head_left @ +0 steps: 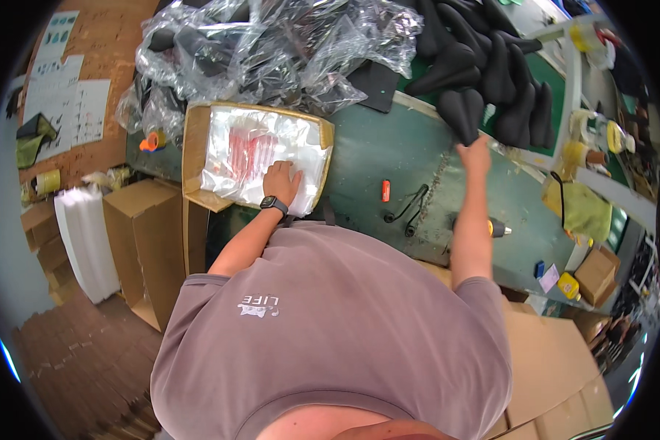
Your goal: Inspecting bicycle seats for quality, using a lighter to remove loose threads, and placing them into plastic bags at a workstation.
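My left hand [281,183] lies flat with its fingers apart on clear plastic bags [224,169] with red printing. These bags fill the top of an open cardboard box [193,147] at the table's left. Over on the right, my right hand [474,155] is closed around the narrow nose of a black bicycle saddle [460,108]. The saddle's wide end points away from me, beside a pile of similar black saddles [497,70]. My right fingertips are partly hidden.
Crumpled clear plastic sheeting [271,51] covers black items at the back. On the green table [359,154] are an orange lighter [386,191], black bent parts [411,209] and a yellow-black tool [497,228]. White foam sheets [88,242] and cardboard [143,249] stand at the left.
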Motion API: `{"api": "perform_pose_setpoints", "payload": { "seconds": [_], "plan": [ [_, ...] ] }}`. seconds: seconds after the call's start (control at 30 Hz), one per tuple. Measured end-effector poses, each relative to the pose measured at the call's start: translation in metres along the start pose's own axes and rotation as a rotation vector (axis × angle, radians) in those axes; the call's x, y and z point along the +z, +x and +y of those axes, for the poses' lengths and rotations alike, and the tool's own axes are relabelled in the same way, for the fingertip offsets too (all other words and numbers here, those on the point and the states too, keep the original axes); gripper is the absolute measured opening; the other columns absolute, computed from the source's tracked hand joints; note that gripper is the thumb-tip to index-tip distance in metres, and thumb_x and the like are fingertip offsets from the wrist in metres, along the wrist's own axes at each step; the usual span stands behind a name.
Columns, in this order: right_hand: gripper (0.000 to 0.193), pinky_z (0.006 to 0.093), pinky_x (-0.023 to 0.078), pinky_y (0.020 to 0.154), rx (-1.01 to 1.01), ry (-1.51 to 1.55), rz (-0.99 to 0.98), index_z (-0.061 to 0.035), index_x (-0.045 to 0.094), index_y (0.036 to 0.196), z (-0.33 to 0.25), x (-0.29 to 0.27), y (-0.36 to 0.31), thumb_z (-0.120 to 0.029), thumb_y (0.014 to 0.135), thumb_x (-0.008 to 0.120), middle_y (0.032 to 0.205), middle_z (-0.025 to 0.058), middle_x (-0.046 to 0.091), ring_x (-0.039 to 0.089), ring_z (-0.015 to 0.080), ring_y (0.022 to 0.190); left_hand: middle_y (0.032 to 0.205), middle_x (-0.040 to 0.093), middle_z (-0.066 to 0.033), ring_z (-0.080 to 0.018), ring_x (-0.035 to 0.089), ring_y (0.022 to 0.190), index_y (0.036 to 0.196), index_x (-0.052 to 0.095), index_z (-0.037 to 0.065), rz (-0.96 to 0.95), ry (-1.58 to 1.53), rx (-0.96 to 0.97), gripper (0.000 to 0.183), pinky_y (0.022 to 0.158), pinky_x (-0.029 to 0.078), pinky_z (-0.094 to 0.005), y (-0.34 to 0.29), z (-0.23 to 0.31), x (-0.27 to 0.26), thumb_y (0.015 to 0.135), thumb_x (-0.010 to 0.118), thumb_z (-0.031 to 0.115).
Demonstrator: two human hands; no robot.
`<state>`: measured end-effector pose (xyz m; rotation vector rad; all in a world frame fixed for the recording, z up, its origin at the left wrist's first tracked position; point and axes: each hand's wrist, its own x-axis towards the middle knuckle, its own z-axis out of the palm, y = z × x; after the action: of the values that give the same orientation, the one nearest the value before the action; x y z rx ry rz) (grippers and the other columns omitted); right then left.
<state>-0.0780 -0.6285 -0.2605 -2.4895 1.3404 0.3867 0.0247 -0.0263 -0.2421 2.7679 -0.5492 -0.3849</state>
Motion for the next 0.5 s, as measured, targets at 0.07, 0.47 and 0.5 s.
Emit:
{"api": "perform_pose_setpoints", "payload": {
  "seconds": [0.07,0.47,0.5],
  "plan": [
    [0.087,0.0597,0.059,0.101,0.128,0.23,0.063,-0.001,0.048,0.15,-0.028,0.022,-0.051,-0.039,0.082,0.087,0.123,0.0324,0.078,0.075,0.0536,0.115,0.122,0.073,-0.0191,-0.0391,0.07,0.115,0.124,0.074,0.004,-0.001,-0.082,-0.008,0.045,0.098,0.057,-0.0497,0.017,-0.002,0.008,0.096,0.083,0.038],
    [0.08,0.0529,0.06,0.094,-0.28,0.523,0.401,-0.0081,0.058,0.154,-0.135,-0.067,-0.377,-0.025,0.083,0.092,0.125,0.0251,0.077,0.076,0.0469,0.109,0.122,0.076,-0.0194,-0.038,0.074,0.113,0.146,0.065,-0.001,0.261,-0.531,0.582,0.085,0.099,0.059,-0.0464,0.038,0.123,-0.166,0.082,0.098,0.046],
    [0.081,0.0515,0.061,0.091,-0.401,0.499,0.456,-0.008,0.058,0.155,-0.146,-0.074,-0.393,-0.022,0.083,0.092,0.125,0.0247,0.077,0.077,0.0458,0.108,0.129,0.074,-0.022,-0.0408,0.072,0.119,0.154,0.058,-0.004,0.373,-0.445,0.682,0.104,0.103,0.058,-0.0468,0.037,0.137,-0.193,0.076,0.101,0.049]
  ]
}}
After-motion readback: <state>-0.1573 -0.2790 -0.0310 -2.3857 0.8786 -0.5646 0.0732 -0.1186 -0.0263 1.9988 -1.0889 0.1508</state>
